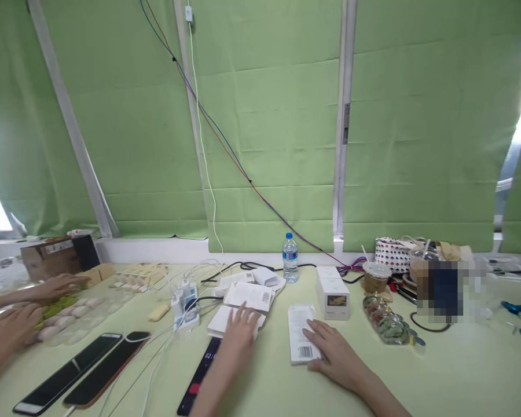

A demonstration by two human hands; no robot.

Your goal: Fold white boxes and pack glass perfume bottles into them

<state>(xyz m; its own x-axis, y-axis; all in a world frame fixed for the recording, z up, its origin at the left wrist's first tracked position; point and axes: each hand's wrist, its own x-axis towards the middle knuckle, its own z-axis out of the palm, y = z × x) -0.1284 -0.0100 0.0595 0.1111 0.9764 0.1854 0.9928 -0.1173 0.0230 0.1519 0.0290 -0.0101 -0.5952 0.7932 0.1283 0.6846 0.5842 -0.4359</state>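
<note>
My left hand (241, 330), a little blurred, reaches over a pile of flat white cartons, its fingers spread on or just above the nearest carton (219, 322). Behind it lies another white carton (247, 294) with a small barcode. My right hand (334, 350) rests with outstretched fingers on the right edge of a flat white carton (300, 330), which lies on the table with its barcode towards me. Partly behind my left forearm is a lit phone (202, 370). An upright white box (332, 295) stands beyond my right hand.
A water bottle (290, 260) stands at the back. Left are a power strip (186, 307) with cables, two dark phones, and another person's hands (21, 324) over a clear tray. Rolls of tape (386, 318), a lidded cup (375, 277) and blue-handled scissors (518, 310) are at right.
</note>
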